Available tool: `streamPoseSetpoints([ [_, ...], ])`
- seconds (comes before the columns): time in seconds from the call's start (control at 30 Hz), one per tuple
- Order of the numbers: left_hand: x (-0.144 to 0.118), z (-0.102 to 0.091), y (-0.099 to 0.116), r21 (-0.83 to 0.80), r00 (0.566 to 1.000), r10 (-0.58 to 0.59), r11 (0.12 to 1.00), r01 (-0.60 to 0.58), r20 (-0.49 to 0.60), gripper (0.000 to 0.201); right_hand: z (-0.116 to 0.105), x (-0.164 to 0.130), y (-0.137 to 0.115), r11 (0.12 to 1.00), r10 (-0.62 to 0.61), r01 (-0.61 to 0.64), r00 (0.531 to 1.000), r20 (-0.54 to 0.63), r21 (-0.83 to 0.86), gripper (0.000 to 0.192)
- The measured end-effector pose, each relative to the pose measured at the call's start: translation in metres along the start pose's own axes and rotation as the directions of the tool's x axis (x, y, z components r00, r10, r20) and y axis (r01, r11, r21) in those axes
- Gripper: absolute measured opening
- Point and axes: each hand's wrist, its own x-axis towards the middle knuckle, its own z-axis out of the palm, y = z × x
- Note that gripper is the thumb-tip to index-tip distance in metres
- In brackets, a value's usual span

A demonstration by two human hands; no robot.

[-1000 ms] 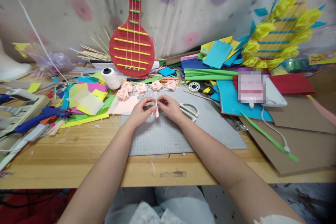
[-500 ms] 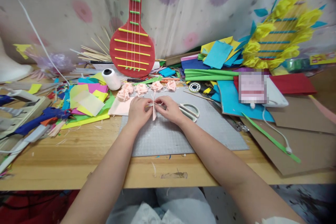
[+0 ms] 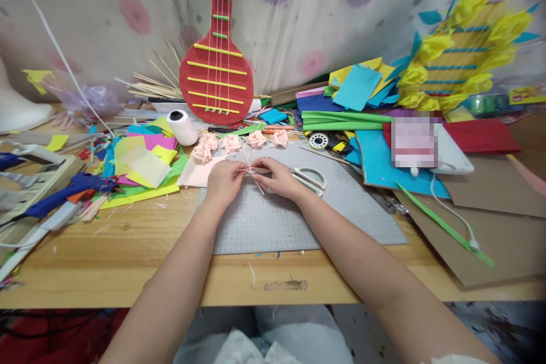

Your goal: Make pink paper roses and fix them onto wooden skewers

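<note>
A: Wide view first: the wooden desk (image 3: pixel 128 250) runs clear across; on its middle lies the grey cutting mat (image 3: pixel 298 222); at the far side a red cardboard guitar (image 3: pixel 216 77) leans against the curtain, and coloured paper is heaped far right.

B: Closer in now; a white thread spool (image 3: pixel 181 127) stands far left of the mat; a row of pink paper roses (image 3: pixel 232 143) sits along the mat's far edge; white-handled scissors (image 3: pixel 309 176) lie just right of the hands.

A: And the hands; the left hand (image 3: pixel 224 180) and right hand (image 3: pixel 277 177) meet over the far part of the mat, fingertips almost touching.

B: Between them, the pink paper strip (image 3: pixel 252 172); thin, gathered at its middle; each grip is pinched shut on it there, left from the left, right from the right.

A: Its long axis? Tilted; the upper end points far and slightly left, the lower end trails near and right, down toward the mat.

B: Neither hand is nearer; both pinch the same knot in the middle; whether thread wraps that knot is too small to tell.
</note>
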Motion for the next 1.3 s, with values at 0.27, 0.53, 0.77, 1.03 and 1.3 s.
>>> streamPoseSetpoints([
  [0.27,0.000,-0.004,-0.001,0.026,0.997,0.002,1.000,-0.004,0.074,0.018,-0.001,-0.005,-0.005,0.980,-0.037,0.034,0.999,-0.010,-0.197,0.021],
  [0.53,-0.001,-0.003,0.005,0.053,0.984,0.095,0.993,-0.104,0.152,0.027,-0.003,-0.005,-0.010,0.852,-0.055,0.058,0.998,0.022,-0.520,0.017],
  [0.77,0.000,-0.001,0.000,0.092,0.988,0.049,0.994,-0.063,0.146,0.022,-0.009,-0.002,-0.005,0.811,-0.081,0.121,0.992,0.095,-0.573,0.021],
  [1.03,-0.001,-0.004,0.004,0.110,0.985,0.012,0.993,-0.031,0.171,0.021,-0.015,-0.001,-0.004,0.849,-0.098,0.144,0.988,0.115,-0.509,0.024],
  [1.3,-0.001,-0.001,-0.002,0.011,0.979,0.063,0.998,-0.066,0.192,0.024,-0.014,0.000,0.003,0.902,-0.091,0.114,0.993,0.074,-0.417,0.018],
])
